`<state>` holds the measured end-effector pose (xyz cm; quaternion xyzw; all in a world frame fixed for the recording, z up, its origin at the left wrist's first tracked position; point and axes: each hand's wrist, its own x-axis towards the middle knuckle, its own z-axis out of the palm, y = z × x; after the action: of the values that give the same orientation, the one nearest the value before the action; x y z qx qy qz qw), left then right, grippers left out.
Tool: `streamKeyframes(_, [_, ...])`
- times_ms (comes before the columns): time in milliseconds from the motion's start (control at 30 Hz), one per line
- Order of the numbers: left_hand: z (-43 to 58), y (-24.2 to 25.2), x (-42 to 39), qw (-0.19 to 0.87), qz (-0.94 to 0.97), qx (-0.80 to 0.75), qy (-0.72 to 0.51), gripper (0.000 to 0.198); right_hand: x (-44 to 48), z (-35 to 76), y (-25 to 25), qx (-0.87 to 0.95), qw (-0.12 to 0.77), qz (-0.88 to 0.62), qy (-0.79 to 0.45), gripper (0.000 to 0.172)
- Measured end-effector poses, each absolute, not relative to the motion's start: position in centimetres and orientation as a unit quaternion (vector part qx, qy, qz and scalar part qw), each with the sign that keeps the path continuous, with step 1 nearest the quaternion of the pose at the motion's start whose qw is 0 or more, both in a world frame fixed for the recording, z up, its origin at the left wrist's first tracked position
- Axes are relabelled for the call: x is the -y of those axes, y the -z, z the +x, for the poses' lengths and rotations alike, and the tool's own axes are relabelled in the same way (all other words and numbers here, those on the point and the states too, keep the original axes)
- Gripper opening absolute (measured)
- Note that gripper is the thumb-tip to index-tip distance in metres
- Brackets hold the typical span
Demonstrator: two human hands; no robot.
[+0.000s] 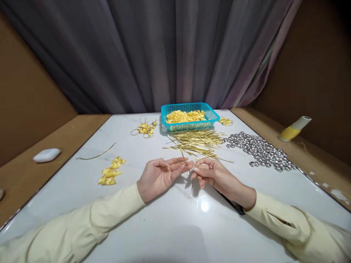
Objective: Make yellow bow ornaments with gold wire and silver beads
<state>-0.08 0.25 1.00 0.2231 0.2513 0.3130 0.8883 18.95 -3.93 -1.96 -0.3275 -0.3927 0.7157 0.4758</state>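
My left hand (160, 177) and my right hand (216, 176) meet above the middle of the white table. The left fingers are pressed together around a thin gold tie (182, 155), whose end sticks up past the fingertips. Thumb and forefinger of the right hand pinch a gold strand at the left fingertips; whether it is the same tie I cannot tell. Just beyond the hands lies a loose pile of gold ties (199, 138). Several yellow ribbon bows (110, 171) lie left of my left hand, below a single bent tie (97, 157).
A blue basket (190, 126) of yellow bows stands at the back. Yellow bows with silver beads and gold loops (146, 128) lie left of it. Silver beads (255, 148) spread at right. A yellow thread spool (294, 130) and a white rounded object (46, 155) flank the table. A dark object (230, 202) lies under my right wrist.
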Motion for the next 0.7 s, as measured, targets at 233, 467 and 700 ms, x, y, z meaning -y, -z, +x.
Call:
streamKeyframes(233, [0.27,-0.62,0.31,0.825,0.363,-0.293,-0.32,0.013,4.09,18.78,1.57,0.397,0.464,-0.355,-0.708,0.019])
streamKeyframes(467, [0.09,-0.23,-0.09,0.824,0.372,-0.293,-0.311,0.02,3.91,19.01,1.7,0.361,0.458,-0.343,-0.737,0.016])
streamKeyframes(700, [0.32,-0.17,-0.11,0.82,0.388,-0.293,-0.303,0.017,3.75,19.25,1.75,0.349,0.455,-0.331,-0.75,0.017])
